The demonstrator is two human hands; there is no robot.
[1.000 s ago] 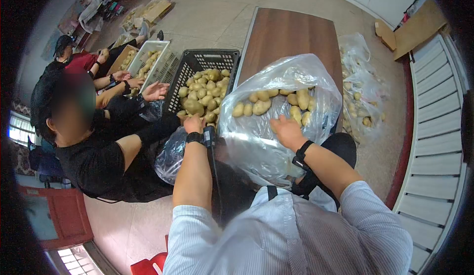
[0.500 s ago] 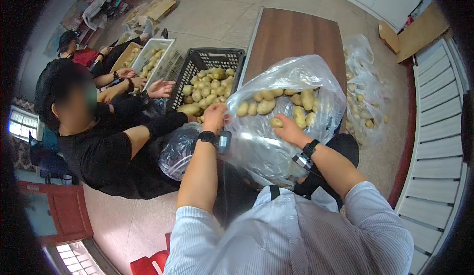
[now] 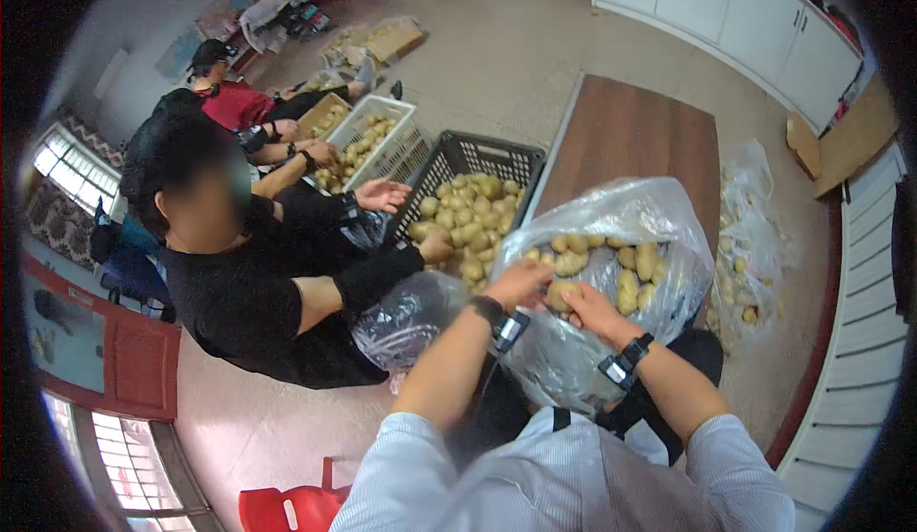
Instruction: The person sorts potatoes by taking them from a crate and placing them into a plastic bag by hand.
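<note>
My right hand (image 3: pixel 600 314) is closed around a potato (image 3: pixel 564 293) over the near side of a clear plastic bag (image 3: pixel 659 198). My left hand (image 3: pixel 521 284) is just left of that potato, its fingers curled in toward it. Whether those fingers touch the potato or hold something is hidden. Inside the open bag lie several more potatoes (image 3: pixel 628 288). The bag rests against the near end of a brown wooden table (image 3: pixel 640 140).
Left of the bag, a black crate (image 3: pixel 497 150) holds potatoes, and a co-worker's hand (image 3: pixel 436 245) reaches into it. A white crate (image 3: pixel 406 155) stands behind. Bagged potatoes (image 3: pixel 750 245) lie on the floor to the right. A red stool (image 3: pixel 296 508) is at lower left.
My left hand has left the bag's left edge and come right, close to my right hand. The potato in my right hand is drawn nearer to me. The view has shifted.
</note>
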